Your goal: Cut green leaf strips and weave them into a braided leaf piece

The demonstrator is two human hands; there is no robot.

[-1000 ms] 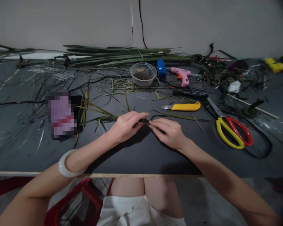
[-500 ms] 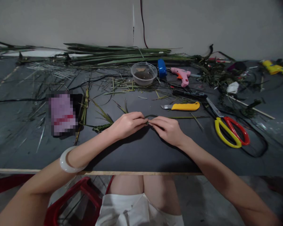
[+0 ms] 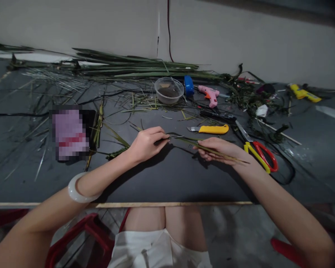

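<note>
Left hand (image 3: 147, 143): thumb and fingertips pinched together on one end of the leaf strips (image 3: 189, 141).
Right hand (image 3: 225, 147): fingers curled, the strips running across them beside the thumb; cannot tell whether it grips them.
Strips: spanning the gap between both hands, tails lying loose over the right palm toward the wrist, seemingly unwoven.
Shiny line: pale, just right of the left fingertips, too fine to identify.
Plait (image 3: 115, 153): behind the left fingers, near that wrist; this stretch looks woven already, though the hand hides whether it joins the strips.
Stage: part-way, by my judgement, with some weaving done and the loose tails left.
Knife (image 3: 214, 129): yellow, beyond the gap between the fingers, blade bared.
Scissors (image 3: 249, 140): right of the right fingers, past the wrist.
Bowl (image 3: 169, 99): farther out from the left fingertips, amid clippings (image 3: 142, 99).
Glue gun (image 3: 212, 93): pink, right of the bowl.
Table (image 3: 181, 178): dark grey, bare just below the fingers, littered beyond them.
Long leaves (image 3: 136, 61): piled at the far edge.
Wall (image 3: 114, 26): pale, with a hanging cable (image 3: 169, 29).
Stool (image 3: 102, 233): red, below the left fingers, under the table edge.
</note>
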